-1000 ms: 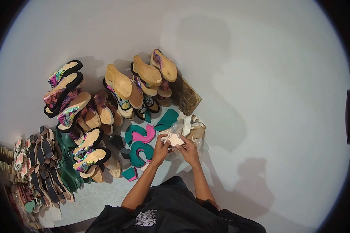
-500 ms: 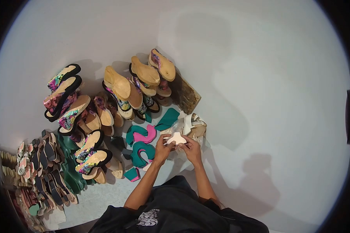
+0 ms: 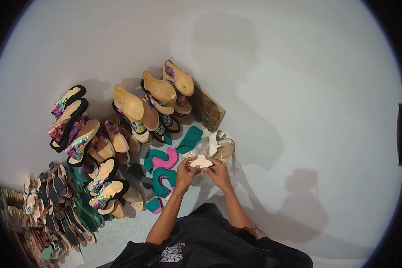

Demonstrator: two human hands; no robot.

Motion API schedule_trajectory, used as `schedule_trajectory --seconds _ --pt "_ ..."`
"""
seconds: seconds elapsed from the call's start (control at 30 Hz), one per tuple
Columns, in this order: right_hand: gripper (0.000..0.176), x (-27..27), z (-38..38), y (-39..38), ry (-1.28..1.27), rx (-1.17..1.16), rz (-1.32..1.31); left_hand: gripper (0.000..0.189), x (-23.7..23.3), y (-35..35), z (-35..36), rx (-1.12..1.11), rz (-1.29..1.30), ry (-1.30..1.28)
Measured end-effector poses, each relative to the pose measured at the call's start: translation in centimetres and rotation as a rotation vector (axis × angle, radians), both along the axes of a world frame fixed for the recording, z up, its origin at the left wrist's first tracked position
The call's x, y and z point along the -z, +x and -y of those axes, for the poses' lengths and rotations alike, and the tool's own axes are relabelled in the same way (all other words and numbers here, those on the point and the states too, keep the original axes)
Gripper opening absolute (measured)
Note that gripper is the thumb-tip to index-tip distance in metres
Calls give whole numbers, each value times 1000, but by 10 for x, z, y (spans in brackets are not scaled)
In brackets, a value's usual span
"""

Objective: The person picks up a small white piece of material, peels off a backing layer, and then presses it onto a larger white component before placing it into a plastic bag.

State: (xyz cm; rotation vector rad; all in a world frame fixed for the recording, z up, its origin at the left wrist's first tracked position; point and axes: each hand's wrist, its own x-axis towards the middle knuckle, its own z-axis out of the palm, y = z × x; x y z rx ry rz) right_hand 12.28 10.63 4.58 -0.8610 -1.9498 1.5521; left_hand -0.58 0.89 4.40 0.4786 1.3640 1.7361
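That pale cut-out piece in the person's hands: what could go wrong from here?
1. The pale cut-out piece is pinched only by fingertips of the left hand and right hand; it might slip and land among the teal and pink cut-outs on the floor.
2. The stacked sandals stand on edge close by; a nudge could probably topple them.

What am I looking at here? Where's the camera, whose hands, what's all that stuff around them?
No machine: a person working bare-handed, filmed by one camera worn on their head, looking down. The left hand and right hand together pinch a pale cut-out piece. Beyond it sits a clear bag of similar pale parts. On the pale surface lie teal and pink cut-outs, a heap of patterned sandals beside a wooden board, and stacks of small soles at far left.
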Motion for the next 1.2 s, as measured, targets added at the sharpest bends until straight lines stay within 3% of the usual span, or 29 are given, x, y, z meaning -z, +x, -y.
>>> schedule_trajectory --seconds 0.2,0.4,0.5,0.73,0.8,0.87,0.93,1.07,1.13,1.2 --pt "46 -4 6 -5 -107 43 -171 40 -5 -2 1 12 -35 -15" --pt "38 4 4 -6 -117 49 -103 38 -1 -3 4 -25 -129 55" --pt "32 6 11 -10 -206 -22 -171 34 -11 -11 26 -20 -180 -55" --pt "29 22 51 -25 -340 -240 21 25 28 -22 110 -6 -107 -293" --pt "27 37 63 -32 -364 -432 145 24 44 -20 131 -6 -101 -367" --pt "30 40 72 -35 -316 -482 273 20 54 -21 143 -25 -101 -372" --pt "29 38 80 -36 232 -506 306 18 54 -27 149 83 -419 -345" --pt "27 58 80 -48 97 -585 244 16 25 -36 144 260 -716 -414" --pt "17 57 78 -50 14 -554 288 23 29 -40 138 269 -750 -390" --pt "13 68 77 -53 -56 -567 303 31 33 -36 134 -57 -705 -430"
